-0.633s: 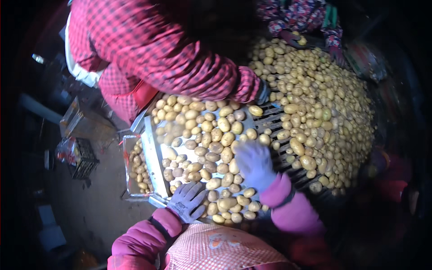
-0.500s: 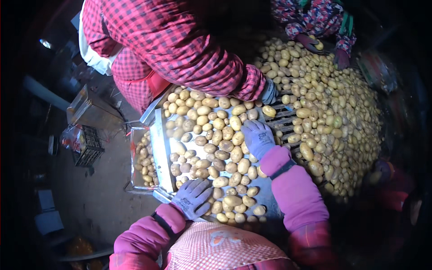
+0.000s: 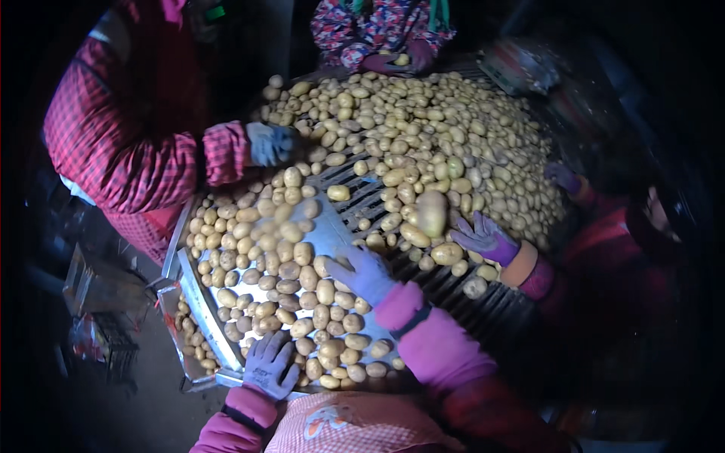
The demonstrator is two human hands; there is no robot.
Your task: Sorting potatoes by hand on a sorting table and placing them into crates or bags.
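Both my hands wear purple-grey work gloves. My left hand (image 3: 270, 364) rests open at the near left of the sloping metal tray (image 3: 329, 220), its fingers spread beside the nearest potatoes (image 3: 332, 348). Farther right, my right hand (image 3: 362, 273) lies along the tray's right side, fingers stretched out, touching or just over potatoes there; nothing is held in it. Yellow-brown potatoes cover most of the tray. Right of it, dark slats (image 3: 355, 198) show under a large potato heap (image 3: 468, 143). A single potato (image 3: 338, 193) sits on the slats near the tray's edge.
A co-worker's gloved hand (image 3: 269, 143) reaches in from the left, blurred. Across the heap, another person's hands (image 3: 393, 63) hold potatoes. At right, an open purple glove (image 3: 491, 240) is near a big blurred potato (image 3: 430, 214). A potato-filled container (image 3: 195, 341) stands below the tray's left edge.
The view has swung, so the tray and heap sit farther left. The left co-worker has straightened and drawn back a little. A co-worker's hands at right now reach over the slats and heap.
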